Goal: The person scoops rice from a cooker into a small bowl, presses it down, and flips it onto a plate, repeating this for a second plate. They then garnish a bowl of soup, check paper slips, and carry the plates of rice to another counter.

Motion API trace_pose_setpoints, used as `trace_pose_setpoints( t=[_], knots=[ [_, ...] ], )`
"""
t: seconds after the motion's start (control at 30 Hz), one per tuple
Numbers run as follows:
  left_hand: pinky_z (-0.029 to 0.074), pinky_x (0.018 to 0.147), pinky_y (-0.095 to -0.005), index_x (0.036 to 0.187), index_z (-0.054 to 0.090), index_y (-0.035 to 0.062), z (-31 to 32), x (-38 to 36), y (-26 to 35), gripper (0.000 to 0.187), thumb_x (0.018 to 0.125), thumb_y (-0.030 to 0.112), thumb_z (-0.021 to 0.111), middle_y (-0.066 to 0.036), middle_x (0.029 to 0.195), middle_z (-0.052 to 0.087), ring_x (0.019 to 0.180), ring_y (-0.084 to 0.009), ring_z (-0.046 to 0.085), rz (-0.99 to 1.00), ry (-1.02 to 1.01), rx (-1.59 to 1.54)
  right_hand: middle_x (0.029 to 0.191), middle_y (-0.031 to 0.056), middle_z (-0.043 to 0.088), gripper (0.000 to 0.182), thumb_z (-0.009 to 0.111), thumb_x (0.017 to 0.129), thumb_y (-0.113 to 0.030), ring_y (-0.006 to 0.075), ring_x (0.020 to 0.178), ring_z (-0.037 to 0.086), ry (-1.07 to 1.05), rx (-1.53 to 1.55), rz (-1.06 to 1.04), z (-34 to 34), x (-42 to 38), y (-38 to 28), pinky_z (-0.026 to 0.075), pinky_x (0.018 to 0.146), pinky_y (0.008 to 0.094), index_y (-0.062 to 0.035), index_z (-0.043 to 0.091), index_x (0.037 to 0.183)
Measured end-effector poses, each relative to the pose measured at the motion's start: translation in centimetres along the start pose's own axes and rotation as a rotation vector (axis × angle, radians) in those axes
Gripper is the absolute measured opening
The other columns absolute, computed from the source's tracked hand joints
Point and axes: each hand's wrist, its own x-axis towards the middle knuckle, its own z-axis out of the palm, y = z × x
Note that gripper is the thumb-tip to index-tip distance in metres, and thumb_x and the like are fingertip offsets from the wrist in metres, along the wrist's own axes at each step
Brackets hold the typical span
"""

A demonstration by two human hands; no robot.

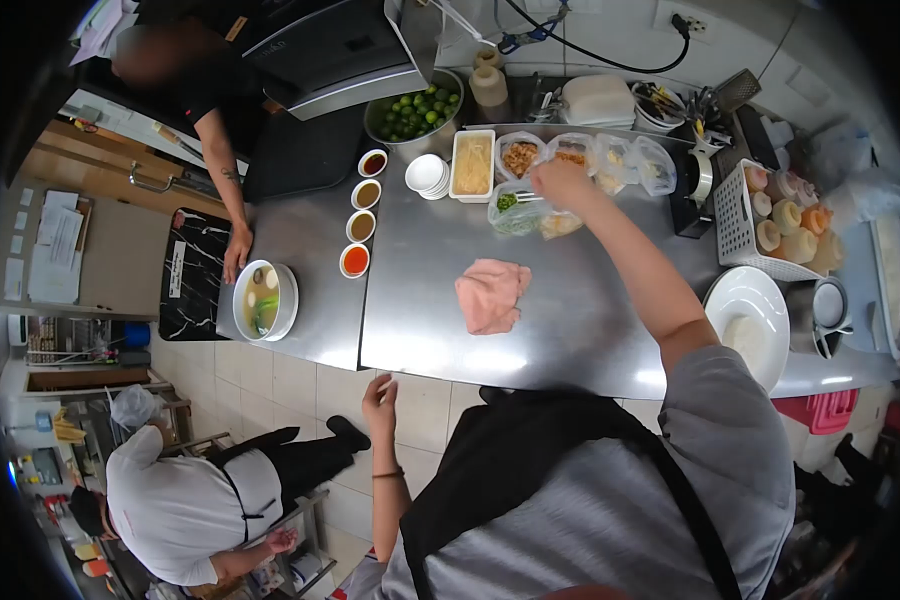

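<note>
The person wears a grey shirt (pixel 610 520) with short sleeves. A black apron (pixel 510 450) covers the front, and a black strap (pixel 695 530) goes over one shoulder. A thin dark band (pixel 388 474) sits around the left wrist. The arms are bare below the sleeves.

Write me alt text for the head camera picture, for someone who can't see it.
Seen from above, a person's right hand reaches across a steel counter into bags of toppings, while the left hand hangs open off the counter's edge. A pink cloth lies mid-counter; another person's hand rests by a bowl of soup.
</note>
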Motion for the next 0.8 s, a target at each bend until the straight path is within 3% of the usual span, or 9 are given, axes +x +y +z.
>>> trace_pose_setpoints(
  t=[0.1,0.17,0.23,0.3,0.4,0.47,0.53,0.63,0.8],
  knots=[
    [0.045,0.060,-0.0226,0.095,0.056,0.0004,-2.7,-1.6,-3.5,0.021,0.077,0.011,0.057,-0.006,0.083,0.059,0.074,-0.0131,0.056,-0.179,0.084,0.072,0.074,0.0108,0.060,0.009,0.049,0.071,-0.010,0.0284,0.071,0.058,0.121,-0.219,-0.088,1.5,-1.1,-0.8,0.045,0.063,0.0378,-0.0088,0.058,0.074],
    [0.045,0.059,-0.0210,0.094,0.056,-0.0003,-3.8,-1.0,-4.8,0.021,0.079,0.013,0.056,-0.006,0.080,0.058,0.072,-0.0105,0.054,-0.278,0.123,0.125,0.075,0.0117,0.059,0.009,0.049,0.072,-0.009,0.0287,0.073,0.058,0.103,-0.190,-0.060,0.9,-1.3,-1.1,0.045,0.063,0.0381,-0.0086,0.058,0.075],
    [0.044,0.059,-0.0226,0.092,0.057,-0.0029,-3.3,0.8,-3.7,0.019,0.078,0.010,0.056,-0.009,0.084,0.059,0.074,-0.0134,0.056,-0.092,0.191,0.220,0.077,0.0126,0.059,0.010,0.049,0.072,-0.009,0.0289,0.074,0.058,0.079,-0.170,-0.041,0.5,-1.6,-1.2,0.045,0.064,0.0384,-0.0083,0.058,0.077],
    [0.046,0.065,-0.0245,0.094,0.056,-0.0046,0.7,2.5,4.5,0.021,0.080,0.010,0.054,-0.011,0.088,0.059,0.080,-0.0153,0.057,0.127,0.137,0.038,0.079,0.0150,0.060,0.016,0.046,0.072,-0.004,0.0289,0.076,0.059,0.128,-0.094,-0.111,0.2,-1.2,-0.8,0.048,0.065,0.0398,-0.0038,0.058,0.081],
    [0.042,0.080,-0.0266,0.108,0.050,-0.0044,9.4,6.4,12.3,0.031,0.081,0.010,0.052,-0.014,0.103,0.055,0.093,-0.0194,0.054,0.294,-0.204,-0.209,0.075,0.0149,0.060,0.013,0.049,0.069,-0.003,0.0291,0.074,0.059,0.199,-0.048,-0.099,0.6,-1.3,-1.4,0.048,0.064,0.0400,-0.0034,0.058,0.079],
    [0.033,0.090,-0.0281,0.122,0.035,-0.0033,14.9,8.9,14.9,0.050,0.081,0.017,0.053,-0.013,0.123,0.039,0.112,-0.0216,0.039,0.063,-0.548,-0.405,0.074,0.0155,0.060,0.015,0.049,0.069,-0.003,0.0298,0.074,0.059,0.146,-0.066,-0.066,0.6,-1.3,-2.0,0.048,0.063,0.0398,-0.0040,0.058,0.081],
    [0.028,0.095,-0.0351,0.128,0.024,0.0006,19.2,10.3,17.2,0.058,0.081,0.021,0.052,-0.012,0.130,0.029,0.119,-0.0223,0.028,-0.177,-0.591,-0.521,0.073,0.0161,0.059,0.016,0.050,0.068,-0.004,0.0306,0.073,0.059,0.090,-0.083,-0.030,1.2,-1.6,-2.0,0.048,0.063,0.0396,-0.0045,0.058,0.082],
    [0.020,0.098,-0.0396,0.132,0.013,0.0035,21.6,11.9,18.4,0.065,0.081,0.023,0.048,-0.014,0.134,0.021,0.123,-0.0259,0.019,-0.194,-0.728,-0.614,0.071,0.0156,0.059,0.016,0.052,0.068,-0.006,0.0302,0.072,0.059,0.136,-0.018,-0.114,2.1,-2.0,-2.0,0.047,0.064,0.0393,-0.0071,0.060,0.081],
    [0.013,0.099,-0.0423,0.132,0.012,0.0050,22.1,12.3,18.4,0.066,0.082,0.028,0.048,-0.012,0.133,0.022,0.125,-0.0253,0.016,-0.177,-0.766,-0.572,0.069,0.0118,0.060,0.014,0.054,0.064,-0.005,0.0280,0.068,0.058,0.241,0.386,0.020,3.8,-2.9,-1.5,0.045,0.062,0.0371,-0.0074,0.062,0.075]
  ],
)
